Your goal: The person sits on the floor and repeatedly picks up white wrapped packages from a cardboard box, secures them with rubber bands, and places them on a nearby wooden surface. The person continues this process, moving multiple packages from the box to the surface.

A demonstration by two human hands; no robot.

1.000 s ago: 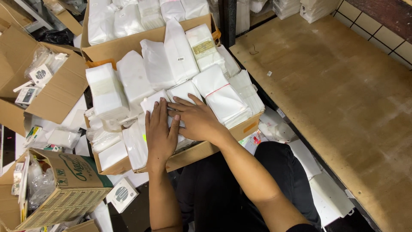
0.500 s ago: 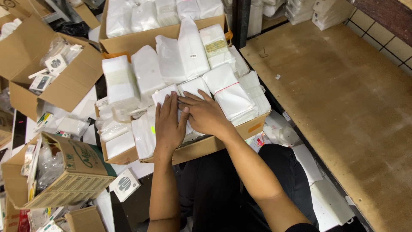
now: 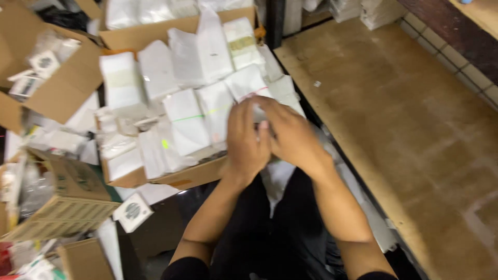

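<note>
Over open cardboard box of white packets, both hands' fingers clasp one packet

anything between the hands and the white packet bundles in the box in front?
Nothing visible. Both hands, left hand and right hand, are together right at the near edge of the cardboard box, over the white packet bundles. The fingers overlap, blurred; whether they grip a packet cannot be told.
</note>
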